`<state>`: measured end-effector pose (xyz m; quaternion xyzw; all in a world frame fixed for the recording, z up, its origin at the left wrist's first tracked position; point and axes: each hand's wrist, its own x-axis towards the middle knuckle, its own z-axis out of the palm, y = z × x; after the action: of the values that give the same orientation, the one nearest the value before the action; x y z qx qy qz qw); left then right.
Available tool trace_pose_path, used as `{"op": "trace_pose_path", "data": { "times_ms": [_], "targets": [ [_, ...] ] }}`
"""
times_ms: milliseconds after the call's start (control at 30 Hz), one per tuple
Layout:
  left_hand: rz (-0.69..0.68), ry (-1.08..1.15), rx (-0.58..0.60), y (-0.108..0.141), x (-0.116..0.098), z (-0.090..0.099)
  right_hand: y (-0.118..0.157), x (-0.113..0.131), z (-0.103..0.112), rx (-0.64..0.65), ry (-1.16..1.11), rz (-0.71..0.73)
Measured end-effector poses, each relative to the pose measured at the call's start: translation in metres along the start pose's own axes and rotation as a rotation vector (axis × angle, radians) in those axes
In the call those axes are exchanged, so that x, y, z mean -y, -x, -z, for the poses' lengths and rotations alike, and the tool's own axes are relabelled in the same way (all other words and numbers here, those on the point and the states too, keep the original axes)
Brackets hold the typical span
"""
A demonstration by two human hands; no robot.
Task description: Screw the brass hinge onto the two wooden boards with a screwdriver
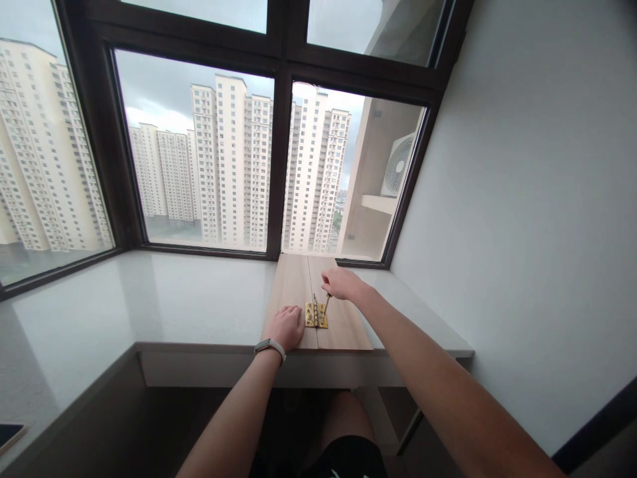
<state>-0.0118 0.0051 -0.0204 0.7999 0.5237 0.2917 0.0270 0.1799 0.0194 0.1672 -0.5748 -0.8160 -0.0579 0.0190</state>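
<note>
A brass-coloured hinge lies opened out across the seam between two pale wooden boards, the left board and the right board. My right hand is closed around a small screwdriver, whose handle is mostly hidden in the fingers. The shaft slants down to the hinge's right leaf, and its tip meets that leaf near a hole or screw. Pressed down on the left board, my left hand rests just left of the hinge with its fingers lying on the wood. Small loose-looking metal pieces show on the left leaf, too small to tell apart.
The boards lie on a white counter whose front edge is close to my body. Dark-framed windows stand behind it, and a white wall rises at the right. A dark flat device sits at the far left edge.
</note>
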Motion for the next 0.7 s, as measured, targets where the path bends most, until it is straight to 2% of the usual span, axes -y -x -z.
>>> {"op": "trace_pose_path", "data": {
  "times_ms": [333,700],
  "targets": [
    [-0.004,-0.001,0.016,0.0005,-0.0003,0.002,-0.0027,-0.0039,-0.0013,0.102,-0.189,0.037],
    [0.001,-0.001,0.01,0.0009,-0.0043,0.0051,-0.0006,0.0022,0.0,0.01,-0.004,-0.022]
  ]
}}
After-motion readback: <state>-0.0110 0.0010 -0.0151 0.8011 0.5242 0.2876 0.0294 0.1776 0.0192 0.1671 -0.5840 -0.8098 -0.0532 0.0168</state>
